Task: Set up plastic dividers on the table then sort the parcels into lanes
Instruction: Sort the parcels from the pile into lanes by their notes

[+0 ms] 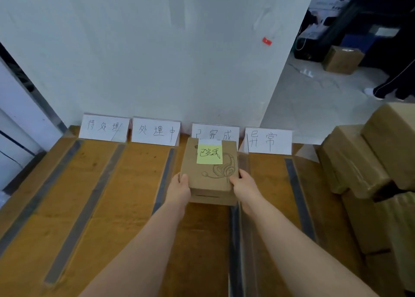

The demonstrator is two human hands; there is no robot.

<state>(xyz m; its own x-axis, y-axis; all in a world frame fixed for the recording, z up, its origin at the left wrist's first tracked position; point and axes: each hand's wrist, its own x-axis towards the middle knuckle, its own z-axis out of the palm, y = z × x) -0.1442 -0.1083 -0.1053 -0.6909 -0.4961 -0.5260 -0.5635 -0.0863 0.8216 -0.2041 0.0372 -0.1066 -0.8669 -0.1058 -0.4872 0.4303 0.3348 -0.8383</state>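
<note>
Left hand [179,187] and right hand [243,185] clamp the near corners of a brown cardboard parcel [211,177], one on each side, thumbs laid on the top face and fingers curled down the side walls. The parcel sits in the third lane from the table's [130,195] left edge, between two of the clear plastic dividers [164,182] that run from the near edge toward the far one. Its far end almost reaches the handwritten card [224,133] standing at the far edge. Whether it rests on the wood or hangs just above it cannot be told. A yellow sticky note [209,154] lies on the lid near the far end, above a line drawing of a headset. The parcel looks like a stiff retail carton, probably light, with matte faces that should not slip, so a grip on opposite side walls suits it well. Pressing on the lid could dent it or scuff the note loose. More stacked parcels [350,162], wrapped in glossy tape, wait at the table's right edge.
</note>
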